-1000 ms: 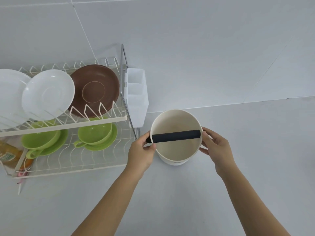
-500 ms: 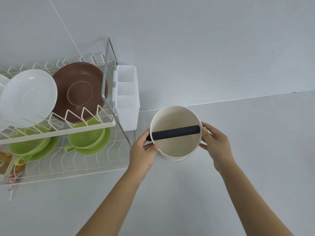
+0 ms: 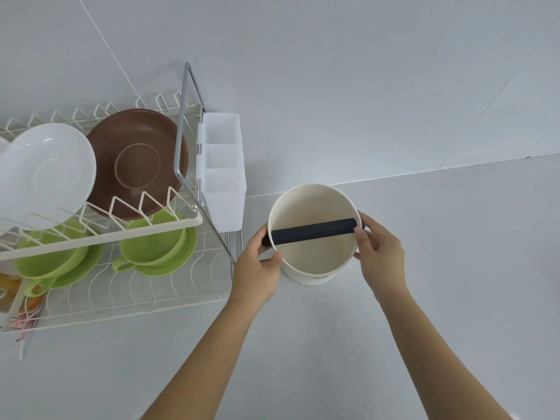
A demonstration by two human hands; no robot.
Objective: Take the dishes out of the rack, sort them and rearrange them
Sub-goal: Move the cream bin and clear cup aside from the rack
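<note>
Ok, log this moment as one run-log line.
left hand: grips round cream container with black crossbar, rim | right hand: grips opposite rim | container: on grey counter, right of dish rack

Bright, even, soft light; faint shadows; sharp focus; wide-angle bending toward the edges

Cream bucket between my hands, black bar across its mouth. Rack is cream wire with a chrome end frame. Top tier: white plate, brown plate with a thin pale ring at its centre. Lower tier: light green cups on matching saucers. Cutlery caddy translucent white. Orange-yellow item at far left, possibly a packet, too cropped to tell. Counter pale grey
</note>
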